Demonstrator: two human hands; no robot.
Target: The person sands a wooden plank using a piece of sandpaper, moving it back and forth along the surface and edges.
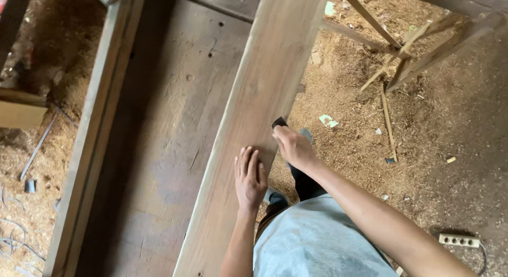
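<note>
1. Head view: your left hand lies flat on the long pale plank, palm down, fingers straight and close together, pointing up the board.
2. Your right hand sits at the plank's right edge, fingers curled and pinching a small dark block against the wood.
3. The plank runs from the bottom of the frame up to the top, resting on a wide dark workbench and overhanging its right side.
4. A second, narrower beam lies along the bench's left edge.
5. Sawdust covers the floor to your right, where a white power strip lies near your right arm, and thin wooden sticks lie beside a wooden frame.
</note>
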